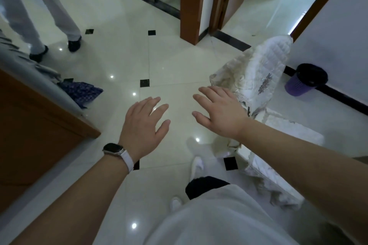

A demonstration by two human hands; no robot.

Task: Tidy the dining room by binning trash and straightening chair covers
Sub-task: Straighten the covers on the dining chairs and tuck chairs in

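Looking down from the head camera, I see the chair cover (264, 77) at about 2 o'clock: white quilted fabric with a cream frilled edge, draped unevenly over the chair back and bunched and rumpled down toward the seat at 4 o'clock. A small grey-purple embroidered motif sits on the backrest, too blurred for me to tell whether it carries lettering. A purple bin (304, 81) with a black liner stands against the wall just beyond the chair, near 3 o'clock.

Both arms reach forward over the glossy tiled floor (123, 49). The left hand (143, 127), just below centre at 8 o'clock, is palm down with fingers straight and loosely spread, holding nothing; a watch (113, 149) with a dark face and white strap is on its wrist. The right hand (221, 113), at 3 o'clock, is likewise flat and released, beside the cover's frilled edge; I cannot tell if it touches.
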